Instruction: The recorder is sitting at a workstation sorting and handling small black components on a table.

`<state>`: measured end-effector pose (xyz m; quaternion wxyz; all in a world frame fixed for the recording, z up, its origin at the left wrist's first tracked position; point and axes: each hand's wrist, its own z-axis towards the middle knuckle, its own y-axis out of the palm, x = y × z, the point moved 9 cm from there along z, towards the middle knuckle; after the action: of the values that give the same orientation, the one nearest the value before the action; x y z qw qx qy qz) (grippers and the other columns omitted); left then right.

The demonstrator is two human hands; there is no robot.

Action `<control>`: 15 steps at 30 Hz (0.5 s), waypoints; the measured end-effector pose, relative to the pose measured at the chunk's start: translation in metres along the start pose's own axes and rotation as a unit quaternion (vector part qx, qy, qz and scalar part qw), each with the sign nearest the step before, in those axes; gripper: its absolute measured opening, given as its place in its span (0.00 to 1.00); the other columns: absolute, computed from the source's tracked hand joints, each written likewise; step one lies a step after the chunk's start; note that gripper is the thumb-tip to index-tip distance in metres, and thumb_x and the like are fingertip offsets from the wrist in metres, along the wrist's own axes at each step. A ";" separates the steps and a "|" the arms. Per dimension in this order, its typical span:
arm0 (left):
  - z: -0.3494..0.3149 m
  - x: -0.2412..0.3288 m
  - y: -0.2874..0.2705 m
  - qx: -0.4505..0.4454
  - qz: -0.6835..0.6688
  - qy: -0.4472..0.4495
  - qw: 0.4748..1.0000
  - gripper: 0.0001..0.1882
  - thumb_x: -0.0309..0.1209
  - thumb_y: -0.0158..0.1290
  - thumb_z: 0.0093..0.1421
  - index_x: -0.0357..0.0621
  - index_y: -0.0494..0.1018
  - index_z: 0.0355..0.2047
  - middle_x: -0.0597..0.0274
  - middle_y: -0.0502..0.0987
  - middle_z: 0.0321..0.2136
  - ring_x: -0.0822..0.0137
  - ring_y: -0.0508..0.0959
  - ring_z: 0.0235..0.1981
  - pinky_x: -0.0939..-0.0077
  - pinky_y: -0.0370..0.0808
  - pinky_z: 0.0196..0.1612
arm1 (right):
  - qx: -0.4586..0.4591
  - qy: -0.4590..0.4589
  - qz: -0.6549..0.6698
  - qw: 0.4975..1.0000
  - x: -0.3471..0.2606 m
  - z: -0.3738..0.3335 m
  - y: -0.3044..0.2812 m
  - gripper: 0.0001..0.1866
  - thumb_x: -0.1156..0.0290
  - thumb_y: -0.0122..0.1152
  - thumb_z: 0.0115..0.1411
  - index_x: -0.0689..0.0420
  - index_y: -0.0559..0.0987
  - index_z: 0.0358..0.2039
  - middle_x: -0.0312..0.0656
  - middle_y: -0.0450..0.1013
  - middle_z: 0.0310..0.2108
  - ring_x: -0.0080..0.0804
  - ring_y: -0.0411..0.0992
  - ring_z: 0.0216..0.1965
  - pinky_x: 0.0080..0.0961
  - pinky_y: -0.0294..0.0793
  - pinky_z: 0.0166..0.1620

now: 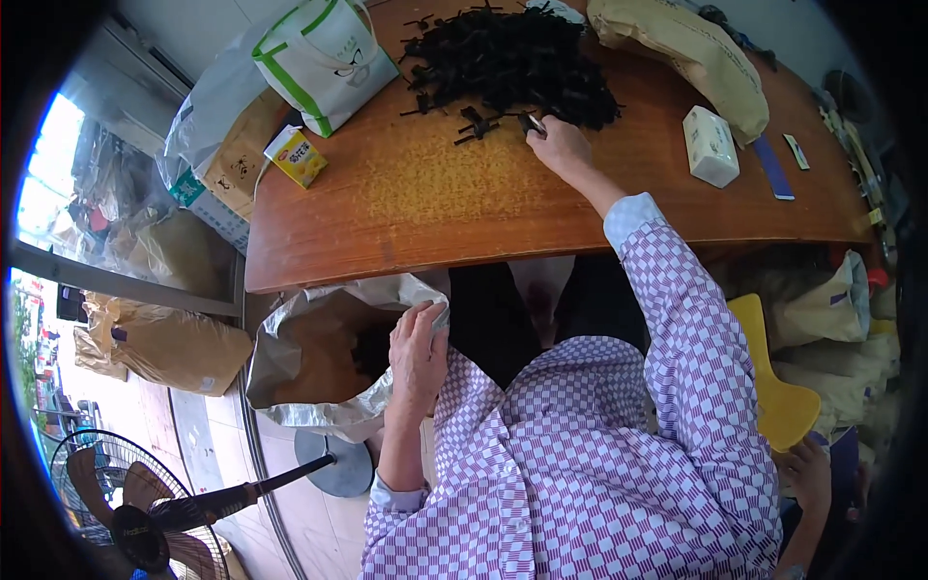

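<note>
Evidently you have the heap of black pieces [507, 63] at the far middle of the table [570, 217], where an outstretched right arm reaches it. Your right hand [561, 147] is at the heap's near edge, its fingers closed on a small shiny object [535, 124] with a dark part beside it; its exact kind is too small to tell. Your left hand [418, 353] is clamped over the rim of a silver-lined bag [329, 418] below the table's front edge, thumb and fingers folded on the foil. That grip probably steadies the mouth and keeps it wide, and the bag seems set there because it is just beside your lap.

As for containers, the bag gapes upward: its inner wall looks brown, and something dark lies in it near your left hand, too shadowed to name. At the table's left, a white tote with green edging [333, 63] leans beside a small yellow carton [297, 158]; you cannot see inside either from here. A brown paper sack [691, 53] lies on its side behind a white tissue pack [710, 145], its contents hidden; both sit right of the heap, perhaps to leave your reach unhindered.
</note>
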<state>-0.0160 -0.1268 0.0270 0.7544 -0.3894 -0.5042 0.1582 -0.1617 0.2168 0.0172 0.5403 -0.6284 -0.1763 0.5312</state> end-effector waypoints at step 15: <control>0.037 0.079 0.085 -0.294 -0.675 -0.165 0.656 0.20 0.38 0.41 0.66 0.38 0.64 0.53 0.57 0.75 0.36 0.77 0.69 0.23 0.88 0.65 0.26 | 0.030 -0.540 0.012 0.841 -0.054 -0.231 -0.111 0.13 0.72 0.61 0.48 0.61 0.71 0.35 0.36 0.68 0.16 0.29 0.69 0.15 0.23 0.67 0.19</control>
<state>-0.0007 -0.0060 0.0209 0.4046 -0.1112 -0.7644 -0.4896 0.0552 0.0994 0.1046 0.3718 -0.2270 -0.4168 0.7978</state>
